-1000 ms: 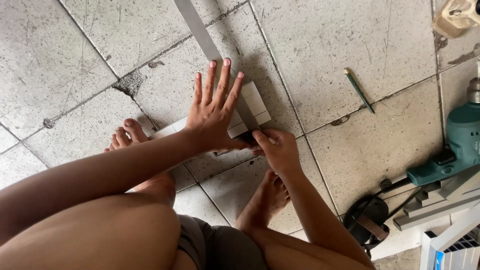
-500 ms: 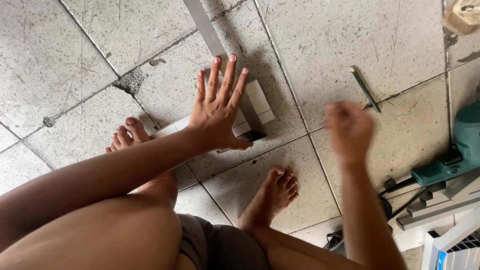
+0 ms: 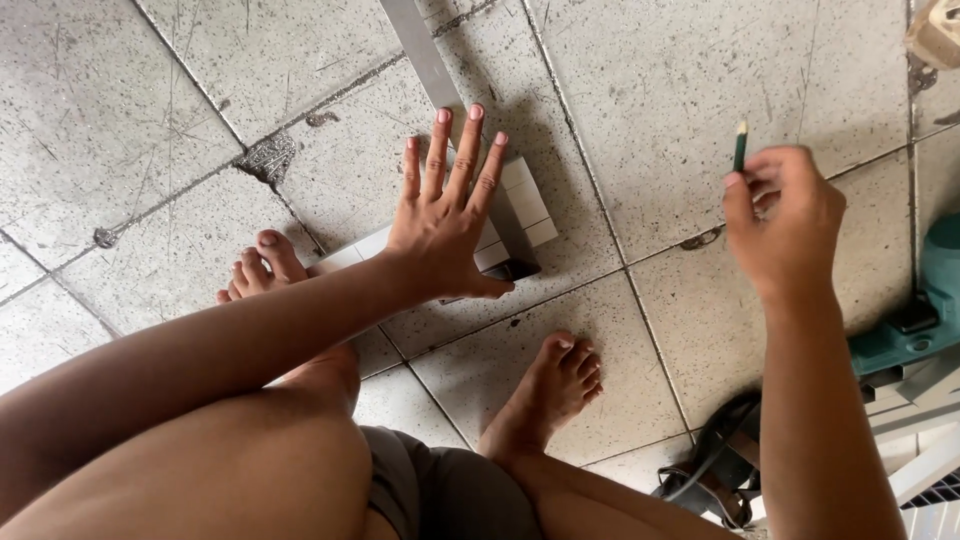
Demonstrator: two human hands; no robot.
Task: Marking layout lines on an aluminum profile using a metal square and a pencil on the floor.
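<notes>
My left hand (image 3: 447,220) lies flat, fingers spread, on white rectangular profile pieces (image 3: 522,207) on the tiled floor, where a grey metal bar (image 3: 425,60) crosses them. My right hand (image 3: 785,225) is raised to the right, above the floor, and holds a green pencil (image 3: 740,146) upright between thumb and fingers. Both of my bare feet (image 3: 548,388) rest on the tiles near the pieces, and my knees fill the lower part of the view.
A teal power tool (image 3: 915,320) with a black cord (image 3: 715,465) lies at the right edge, beside white frame parts (image 3: 925,465). A beige object (image 3: 938,32) sits at the top right corner. The floor tile (image 3: 265,158) has a chipped joint.
My right hand left the spot by the profile pieces, moved right to the pencil on the floor and lifted it. My left hand stayed flat on the pieces.
</notes>
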